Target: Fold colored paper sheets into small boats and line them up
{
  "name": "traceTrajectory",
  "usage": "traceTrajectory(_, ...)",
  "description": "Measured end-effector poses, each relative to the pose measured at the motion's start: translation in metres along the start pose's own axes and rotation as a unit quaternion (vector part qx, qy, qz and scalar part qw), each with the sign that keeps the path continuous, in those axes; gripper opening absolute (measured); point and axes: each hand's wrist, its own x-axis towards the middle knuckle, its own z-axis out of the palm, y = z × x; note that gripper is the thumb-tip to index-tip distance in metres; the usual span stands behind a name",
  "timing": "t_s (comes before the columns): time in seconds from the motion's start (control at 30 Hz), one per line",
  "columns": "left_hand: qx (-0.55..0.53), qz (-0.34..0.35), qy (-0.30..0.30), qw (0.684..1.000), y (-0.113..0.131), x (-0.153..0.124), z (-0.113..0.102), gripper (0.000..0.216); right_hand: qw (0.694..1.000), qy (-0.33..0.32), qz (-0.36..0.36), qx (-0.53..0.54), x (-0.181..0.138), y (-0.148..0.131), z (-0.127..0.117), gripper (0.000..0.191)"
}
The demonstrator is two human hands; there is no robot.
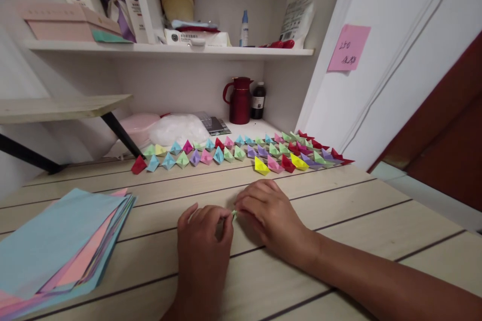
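green paper (234,214) is between the two hands, just above or on the surface, near its middle; which of the two cannot be told. the surface (361,210) itself is the largest thing about it, pale wood-look planks with dark lines running across. behind it rises white shelving (226,51), with a box, packs and a soft toy along its upper board. at the left stands a wooden riser (64,108) on black legs. nearer, at the left edge, lies a fanned stack of coloured sheets (56,230), light blue on top, with pink and purple edges showing.

the right hand (269,210) comes in from the right with its fingers curled together, tips gripping one side of the green paper. the left hand (205,230) pinches the other side between thumb and index finger; its other fingers are bent.

back in the lower recess a dark red jug (240,103) stands upright beside a dark bottle (258,101) with a white label. smaller are the folded paper boats (195,157), set in rows beyond the hands, in red, blue, green, purple, pink and yellow. the green paper, mostly covered by fingers, shows smallest of all.
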Motion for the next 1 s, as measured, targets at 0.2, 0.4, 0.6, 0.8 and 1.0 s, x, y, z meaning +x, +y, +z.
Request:
traceTrajectory(0.2,-0.103,-0.147,-0.042,0.983,0.006,0.006,-0.001,0.010,0.998,-0.010,0.039,0.044,0.001,0.002,0.002,0.009)
traceTrajectory(0.4,-0.200,-0.284,-0.060,0.936,0.011,0.012,-0.008,0.008,0.997,-0.020,0.060,0.046,0.000,0.005,0.004,0.008)
traceTrajectory(0.6,-0.228,-0.330,-0.062,0.914,0.009,0.013,-0.009,0.012,0.996,-0.026,0.069,0.048,0.000,0.006,0.004,0.007)
traceTrajectory(0.8,-0.244,-0.337,-0.068,0.907,0.009,0.013,-0.009,0.013,0.996,-0.031,0.069,0.051,0.000,0.007,0.006,0.007)
traceTrajectory(1.0,-0.295,-0.353,-0.061,0.886,0.006,0.013,-0.009,0.019,0.996,-0.033,0.063,0.060,-0.001,0.004,0.009,0.006)
